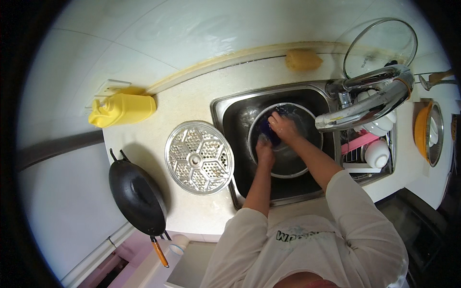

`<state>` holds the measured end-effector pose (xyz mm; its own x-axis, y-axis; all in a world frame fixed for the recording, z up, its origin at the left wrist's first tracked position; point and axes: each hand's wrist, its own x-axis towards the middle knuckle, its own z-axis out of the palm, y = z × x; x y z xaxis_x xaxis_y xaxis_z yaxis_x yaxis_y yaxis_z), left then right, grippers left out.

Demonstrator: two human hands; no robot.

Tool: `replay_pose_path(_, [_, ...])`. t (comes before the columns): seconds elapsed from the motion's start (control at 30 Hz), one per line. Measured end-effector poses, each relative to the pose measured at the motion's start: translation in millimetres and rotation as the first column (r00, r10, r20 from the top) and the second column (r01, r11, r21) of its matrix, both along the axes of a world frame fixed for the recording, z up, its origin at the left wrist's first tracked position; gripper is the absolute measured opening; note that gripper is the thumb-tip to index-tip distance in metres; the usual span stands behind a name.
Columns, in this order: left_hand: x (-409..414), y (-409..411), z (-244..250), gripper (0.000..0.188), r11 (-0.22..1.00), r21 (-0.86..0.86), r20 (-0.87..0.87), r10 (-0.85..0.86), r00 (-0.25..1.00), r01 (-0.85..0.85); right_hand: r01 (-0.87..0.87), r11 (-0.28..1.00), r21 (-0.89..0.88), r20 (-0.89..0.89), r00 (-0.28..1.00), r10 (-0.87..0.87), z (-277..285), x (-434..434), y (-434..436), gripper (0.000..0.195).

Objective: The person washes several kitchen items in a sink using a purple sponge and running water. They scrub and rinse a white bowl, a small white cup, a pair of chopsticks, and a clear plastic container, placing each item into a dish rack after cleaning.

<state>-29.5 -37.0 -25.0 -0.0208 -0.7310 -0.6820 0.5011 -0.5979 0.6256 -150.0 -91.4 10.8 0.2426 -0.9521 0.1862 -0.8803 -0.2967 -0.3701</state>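
Note:
A round metal basin (318, 138) with a pale rim holds water inside the stainless steel sink (240, 120). Both hands are down in it. My right hand (282, 126), fingers curled, grips the upper right side of a dark blue cloth (267, 132). On the cloth's lower edge, near the basin's left wall, my left hand (265, 152) is closed around it. Some of the cloth is hidden by the fingers and the water. A chrome faucet (363, 111) reaches over the basin's right rim; I cannot tell whether water runs from it.
Left of the sink lie a perforated metal steamer plate (195, 160), a black wok (137, 196) and a yellow plastic jug (128, 109). A yellow sponge (303, 60) and a glass lid (381, 46) are behind. White bowls (377, 154) fill the rack at right, near an orange basin (422, 131).

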Motion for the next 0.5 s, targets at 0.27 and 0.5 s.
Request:
replay_pose_path(0.27, [-10.4, 0.9, 4.0, 0.025, 0.985, -0.170, 0.099, 0.010, 0.995, 0.007, 0.385, 0.920, 0.070, -0.196, 0.910, -0.366, -29.0, -38.6, 43.1, 0.011])
replay_pose_path(0.5, [-30.8, 5.8, 16.0, 0.026, 0.993, -0.111, 0.191, -0.012, 0.982, 0.033, 0.588, 0.766, 0.260, -0.241, 0.808, -0.538, -2.0, -4.9, 95.4, 0.013])
